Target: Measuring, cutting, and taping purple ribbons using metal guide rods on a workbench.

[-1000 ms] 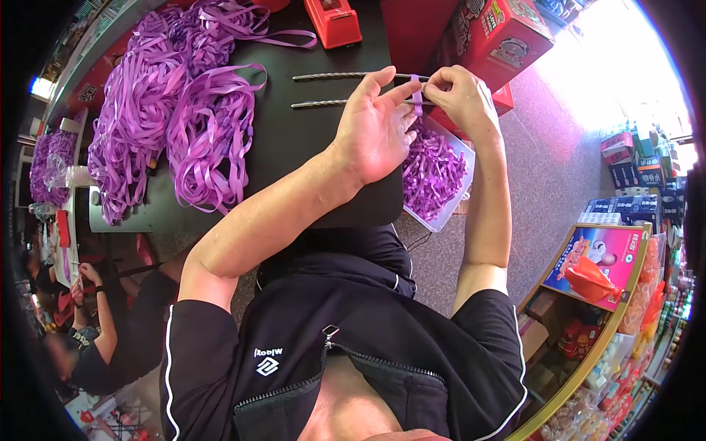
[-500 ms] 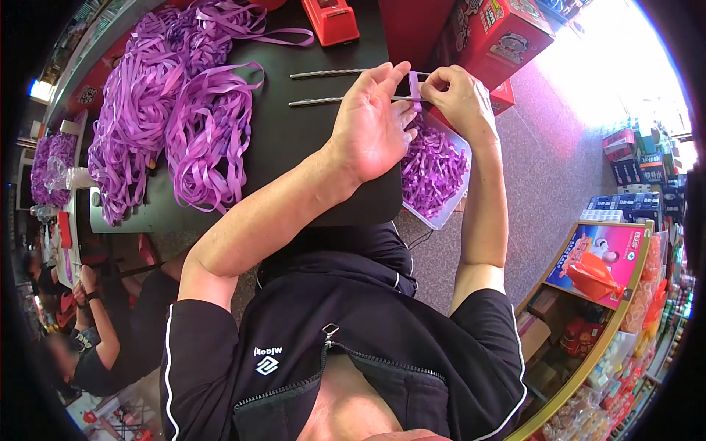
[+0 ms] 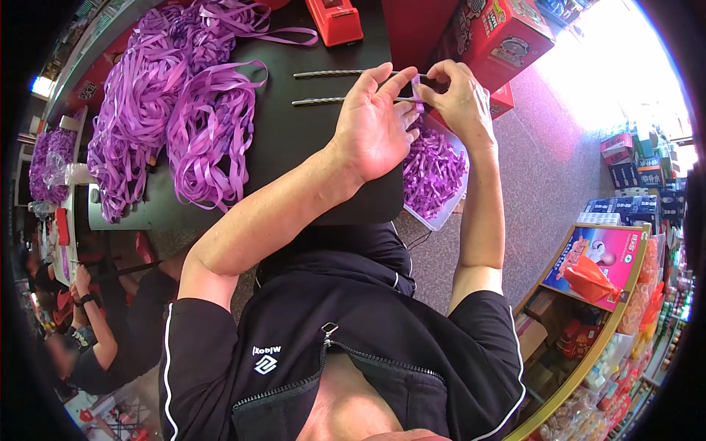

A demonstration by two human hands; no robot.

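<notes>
Two thin twisted metal rods [image 3: 318, 102] stick out side by side over the black table toward the right. Around their right ends runs a short band of purple ribbon [image 3: 418, 91]. My right hand [image 3: 463, 99] pinches at this ribbon and the rod ends with thumb and fingertips. My left hand [image 3: 373, 128] is held palm up across the rods, its fingers stretched out and apart, fingertips close to the ribbon's left side. Whether they touch it I cannot tell. Below both hands a white tray [image 3: 443, 216] holds a heap of small purple ribbon pieces [image 3: 434, 173].
Large tangles of purple ribbon [image 3: 147, 110] cover the left of the black table [image 3: 294, 162]. A red tool [image 3: 334, 22] lies at its far edge. Red cartons [image 3: 507, 37] stand at the far right, a glass display case [image 3: 566, 309] at the near right. Another person [image 3: 95, 323] sits at the left.
My right fingers have shifted and spread a little around the ribbon on the rod ends. My left index finger has come nearer to the ribbon. The view has moved slightly.
</notes>
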